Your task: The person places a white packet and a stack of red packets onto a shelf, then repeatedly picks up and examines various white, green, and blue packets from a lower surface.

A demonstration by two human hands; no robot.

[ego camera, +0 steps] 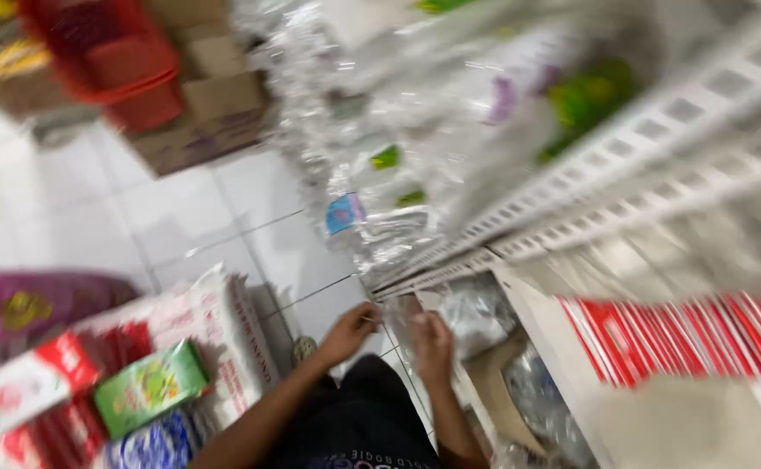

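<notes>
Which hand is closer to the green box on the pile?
The left hand. It is just to the right of the green box, above the white sack. The right hand is farther right, by the bottom shelf. Neither touches the box.

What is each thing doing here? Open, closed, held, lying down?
left hand: fingers pinched on clear plastic, blurred.
right hand: closed around the same clear plastic.
green carton: shut, lying tilted on other packs.
red baskets: stacked on the floor.
cardboard boxes: stacked, closed.
hanging plastic bags: dangling from the shelf.
</notes>
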